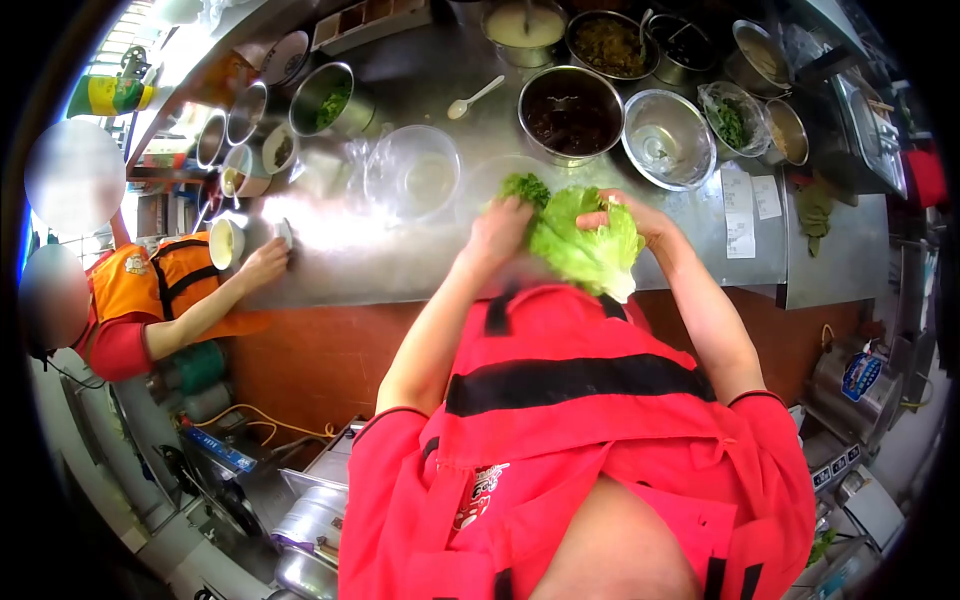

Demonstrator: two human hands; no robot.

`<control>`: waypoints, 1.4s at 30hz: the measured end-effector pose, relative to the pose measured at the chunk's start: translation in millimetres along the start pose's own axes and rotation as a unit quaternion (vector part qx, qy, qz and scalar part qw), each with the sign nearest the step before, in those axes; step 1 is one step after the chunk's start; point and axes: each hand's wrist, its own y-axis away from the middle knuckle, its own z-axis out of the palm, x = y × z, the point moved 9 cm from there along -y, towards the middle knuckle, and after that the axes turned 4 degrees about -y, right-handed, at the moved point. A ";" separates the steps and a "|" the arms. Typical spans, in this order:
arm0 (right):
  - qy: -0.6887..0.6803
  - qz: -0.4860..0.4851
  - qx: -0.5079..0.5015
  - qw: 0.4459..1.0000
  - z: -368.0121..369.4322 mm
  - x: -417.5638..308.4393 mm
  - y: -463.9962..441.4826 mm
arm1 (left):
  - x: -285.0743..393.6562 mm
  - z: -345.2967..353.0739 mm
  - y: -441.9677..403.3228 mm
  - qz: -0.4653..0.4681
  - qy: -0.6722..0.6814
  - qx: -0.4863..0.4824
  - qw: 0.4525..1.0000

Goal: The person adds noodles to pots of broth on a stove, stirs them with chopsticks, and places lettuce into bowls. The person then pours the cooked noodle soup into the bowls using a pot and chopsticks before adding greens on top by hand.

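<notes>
Green leaf lettuce [585, 245] is held over the front edge of the steel counter [370, 265]. My right hand [635, 218] grips its upper right side, with the fingers partly behind the leaves. At the left, my left hand [502, 228] has its fingers closed on a darker, curly part of the lettuce [526, 188]. Just beyond my left hand lies a clear plastic bowl [428, 175]. Behind the lettuce stands a steel bowl of dark sauce [570, 115], and right of it a shiny steel bowl [668, 140].
A white spoon [475, 98] lies on the counter. Paper slips [739, 212] are at the right. Several food bowls line the back. At the left, a co-worker in an orange apron [185, 275] has a hand [265, 263] on the counter beside a small bowl [226, 243].
</notes>
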 end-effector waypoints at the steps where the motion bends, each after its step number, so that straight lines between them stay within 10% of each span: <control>1: -0.073 -0.012 -0.002 0.997 2.5 -5.8 -0.7 | -5.8 7.8 -5.5 -0.010 -0.004 -0.018 1.000; 4: -0.192 -0.105 0.014 0.976 19.5 -44.7 -7.3 | -21.1 49.3 -21.3 -0.013 0.145 -0.071 0.987; 12: -0.295 -0.157 -0.009 0.942 58.9 -74.9 -54.5 | -86.8 -80.0 69.4 -0.091 0.534 0.233 0.808; 19: -0.325 -0.095 -0.008 0.941 86.7 -81.4 -127.7 | -78.8 -133.6 69.9 -0.027 0.272 0.326 0.905; 23: -0.270 -0.085 -0.024 0.959 127.3 -110.1 -167.7 | -173.4 -103.7 70.0 -0.078 0.559 0.323 0.760; 28: 0.148 -0.079 0.069 0.983 139.9 -103.9 -211.2 | -207.0 -101.7 74.3 -0.089 0.196 0.267 0.939; 31: 0.531 -0.195 0.080 0.821 130.9 -105.9 -221.9 | -212.6 -75.8 62.8 -0.050 0.070 0.206 0.975; 42: 0.498 -0.218 0.102 0.833 115.2 -125.9 -177.0 | -194.5 -98.3 34.1 -0.030 0.114 0.202 0.972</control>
